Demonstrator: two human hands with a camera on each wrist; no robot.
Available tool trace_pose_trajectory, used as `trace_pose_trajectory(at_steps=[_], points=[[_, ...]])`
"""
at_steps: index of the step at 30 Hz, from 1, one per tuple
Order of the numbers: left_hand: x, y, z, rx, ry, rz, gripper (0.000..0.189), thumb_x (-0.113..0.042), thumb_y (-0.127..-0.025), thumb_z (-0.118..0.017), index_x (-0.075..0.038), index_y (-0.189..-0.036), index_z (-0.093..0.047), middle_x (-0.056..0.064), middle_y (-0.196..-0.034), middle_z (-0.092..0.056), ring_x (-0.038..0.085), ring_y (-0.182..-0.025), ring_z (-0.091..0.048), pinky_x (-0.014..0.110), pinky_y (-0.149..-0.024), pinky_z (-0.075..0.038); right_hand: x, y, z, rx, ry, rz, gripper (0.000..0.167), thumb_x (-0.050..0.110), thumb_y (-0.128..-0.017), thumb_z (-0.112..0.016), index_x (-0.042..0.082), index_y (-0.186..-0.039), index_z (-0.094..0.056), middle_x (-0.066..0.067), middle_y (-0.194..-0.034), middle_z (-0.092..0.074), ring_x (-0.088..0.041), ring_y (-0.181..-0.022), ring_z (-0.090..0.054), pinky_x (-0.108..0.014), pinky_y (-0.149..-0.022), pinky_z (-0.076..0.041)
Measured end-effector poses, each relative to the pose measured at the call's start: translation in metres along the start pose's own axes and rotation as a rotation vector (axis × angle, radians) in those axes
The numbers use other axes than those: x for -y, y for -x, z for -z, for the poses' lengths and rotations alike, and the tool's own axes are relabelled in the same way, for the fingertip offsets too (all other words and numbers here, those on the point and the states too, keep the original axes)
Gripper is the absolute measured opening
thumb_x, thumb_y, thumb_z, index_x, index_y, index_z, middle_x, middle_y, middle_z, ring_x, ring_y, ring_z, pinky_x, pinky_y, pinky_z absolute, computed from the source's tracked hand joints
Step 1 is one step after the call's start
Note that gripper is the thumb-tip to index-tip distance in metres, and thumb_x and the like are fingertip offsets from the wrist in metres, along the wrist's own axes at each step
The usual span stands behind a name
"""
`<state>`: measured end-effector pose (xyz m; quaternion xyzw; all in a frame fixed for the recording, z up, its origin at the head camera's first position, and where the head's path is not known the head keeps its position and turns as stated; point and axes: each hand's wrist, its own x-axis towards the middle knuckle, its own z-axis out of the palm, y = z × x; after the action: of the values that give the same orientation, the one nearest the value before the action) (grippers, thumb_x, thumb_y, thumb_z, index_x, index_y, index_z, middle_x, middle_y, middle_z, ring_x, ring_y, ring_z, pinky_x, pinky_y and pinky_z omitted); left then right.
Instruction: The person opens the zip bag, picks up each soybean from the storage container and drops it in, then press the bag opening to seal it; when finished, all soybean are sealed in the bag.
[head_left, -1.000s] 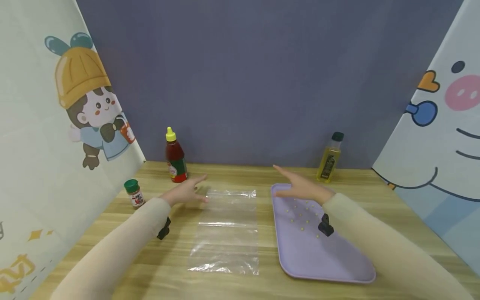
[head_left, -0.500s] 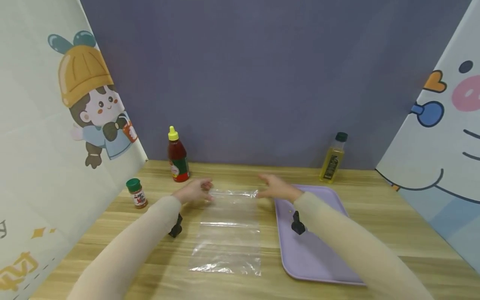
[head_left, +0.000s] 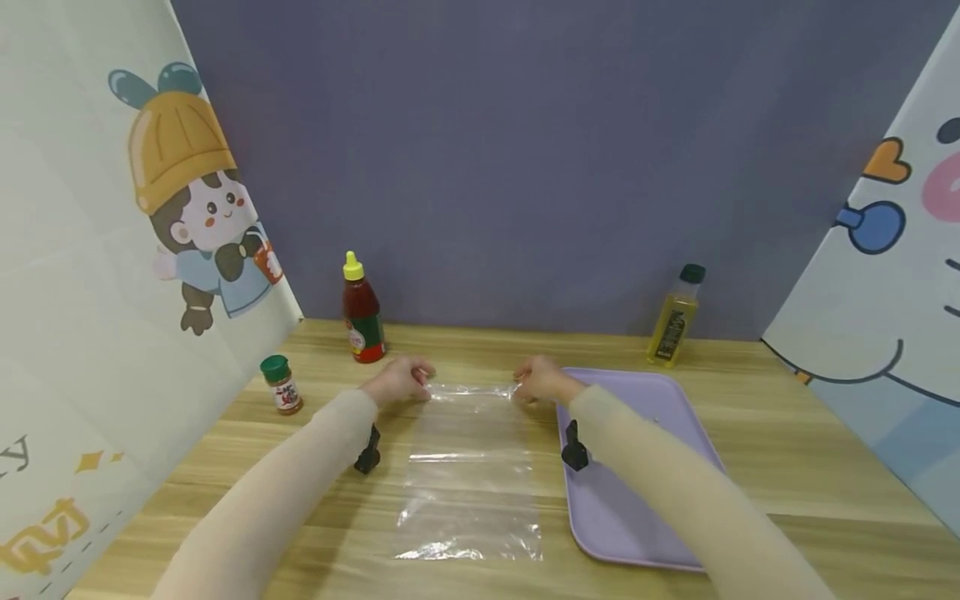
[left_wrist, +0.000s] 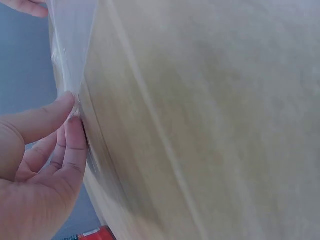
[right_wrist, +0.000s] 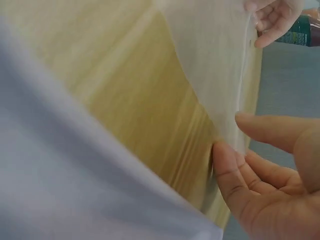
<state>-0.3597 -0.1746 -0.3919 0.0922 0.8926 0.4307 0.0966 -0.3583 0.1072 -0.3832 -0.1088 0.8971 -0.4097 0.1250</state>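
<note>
A clear plastic bag [head_left: 472,500] lies lengthwise on the wooden table between my arms, its far edge slightly raised. At its far left corner, my left hand [head_left: 397,381] pinches the edge; thumb and fingertips meet on the film [left_wrist: 74,45] in the left wrist view. My right hand [head_left: 545,381] takes the far right corner between thumb and curled fingers. In the right wrist view, the bag's corner [right_wrist: 215,75] runs in between that thumb and forefinger.
Under my right forearm is a lilac tray [head_left: 615,525] with a small bit on it. A red sauce bottle [head_left: 363,321] and a green-capped seasoning jar [head_left: 282,387] stand at left. An oil bottle [head_left: 672,321] stands at the back right, near the dark backdrop [head_left: 480,167].
Both hands have moved in to the bag's far corners, the right one leftward from above the tray. Their spread fingers have closed on the film, and the bag has shifted slightly.
</note>
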Motion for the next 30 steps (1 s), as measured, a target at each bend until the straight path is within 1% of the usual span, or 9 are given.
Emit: trace_pose_trajectory(at_steps=[3,6,11,15,20,22,26,28,30], points=[[-0.002,0.0,-0.001,0.0,-0.029,0.003,0.042,0.007,-0.077,-0.074,0.006,-0.117,-0.062,0.009,-0.085,-0.063,0.012,-0.076,-0.056,0.018,-0.066,-0.048,-0.002,-0.001,-0.001,0.008,-0.035,-0.011,0.037,-0.009,-0.076,-0.069,-0.014,-0.112,-0.062,-0.019,-0.096,-0.067,-0.01,-0.057,-0.058,-0.025,-0.063,-0.058],[-0.006,0.002,-0.001,-0.005,-0.058,-0.001,0.034,0.005,-0.08,-0.072,0.006,-0.113,-0.065,0.009,-0.085,-0.065,0.012,-0.075,-0.057,0.019,-0.066,-0.048,-0.003,-0.003,0.001,0.013,-0.038,-0.018,0.029,-0.008,-0.078,-0.067,-0.012,-0.106,-0.064,-0.013,-0.086,-0.066,-0.011,-0.057,-0.059,-0.027,-0.063,-0.058],[-0.011,0.005,-0.001,-0.016,-0.003,0.016,0.018,0.002,-0.086,-0.067,0.007,-0.102,-0.068,0.013,-0.091,-0.069,0.013,-0.076,-0.061,0.023,-0.071,-0.055,-0.003,-0.005,0.008,-0.004,-0.044,-0.016,0.022,-0.006,-0.082,-0.066,-0.011,-0.103,-0.064,-0.008,-0.076,-0.063,-0.011,-0.055,-0.058,-0.027,-0.06,-0.058],[-0.013,0.006,0.0,-0.032,0.07,0.019,0.015,0.001,-0.087,-0.067,0.01,-0.099,-0.067,0.013,-0.087,-0.069,0.014,-0.072,-0.063,0.027,-0.072,-0.057,0.003,-0.001,0.013,-0.034,-0.031,0.004,0.02,-0.006,-0.082,-0.067,-0.011,-0.101,-0.065,-0.013,-0.081,-0.068,-0.013,-0.058,-0.06,-0.03,-0.062,-0.058],[-0.016,0.009,0.002,-0.07,0.141,0.01,0.017,0.004,-0.087,-0.065,0.013,-0.101,-0.066,0.017,-0.086,-0.069,0.016,-0.07,-0.064,0.037,-0.074,-0.059,0.01,0.002,0.018,-0.05,-0.004,0.04,0.019,-0.006,-0.081,-0.066,-0.008,-0.099,-0.066,-0.017,-0.093,-0.07,-0.017,-0.069,-0.063,-0.033,-0.07,-0.058],[-0.018,0.011,0.004,-0.084,0.175,0.002,0.019,0.005,-0.088,-0.063,0.015,-0.104,-0.064,0.021,-0.091,-0.069,0.019,-0.074,-0.066,0.041,-0.079,-0.059,0.011,0.003,0.02,-0.046,-0.014,0.054,0.018,-0.005,-0.082,-0.065,-0.008,-0.1,-0.066,-0.015,-0.094,-0.069,-0.017,-0.072,-0.062,-0.035,-0.073,-0.058],[-0.022,0.014,0.004,-0.084,0.255,-0.008,0.024,0.003,-0.091,-0.061,0.015,-0.111,-0.061,0.026,-0.106,-0.066,0.029,-0.091,-0.068,0.045,-0.092,-0.054,0.013,0.005,0.028,-0.049,-0.03,0.087,0.018,-0.005,-0.084,-0.064,-0.009,-0.101,-0.066,-0.013,-0.089,-0.068,-0.015,-0.069,-0.059,-0.037,-0.072,-0.057],[-0.024,0.015,0.004,-0.079,0.283,-0.013,0.026,0.001,-0.092,-0.06,0.014,-0.114,-0.06,0.027,-0.112,-0.064,0.033,-0.1,-0.066,0.045,-0.097,-0.051,0.014,0.008,0.033,-0.062,-0.029,0.099,0.018,-0.006,-0.084,-0.064,-0.01,-0.101,-0.066,-0.013,-0.087,-0.068,-0.013,-0.067,-0.057,-0.037,-0.071,-0.057],[-0.026,0.016,0.003,-0.088,0.304,-0.005,0.026,-0.002,-0.092,-0.061,0.013,-0.114,-0.061,0.026,-0.114,-0.064,0.034,-0.104,-0.066,0.045,-0.098,-0.05,0.014,0.011,0.037,-0.07,-0.025,0.117,0.018,-0.006,-0.083,-0.064,-0.01,-0.101,-0.066,-0.014,-0.088,-0.069,-0.013,-0.066,-0.057,-0.038,-0.071,-0.058]])
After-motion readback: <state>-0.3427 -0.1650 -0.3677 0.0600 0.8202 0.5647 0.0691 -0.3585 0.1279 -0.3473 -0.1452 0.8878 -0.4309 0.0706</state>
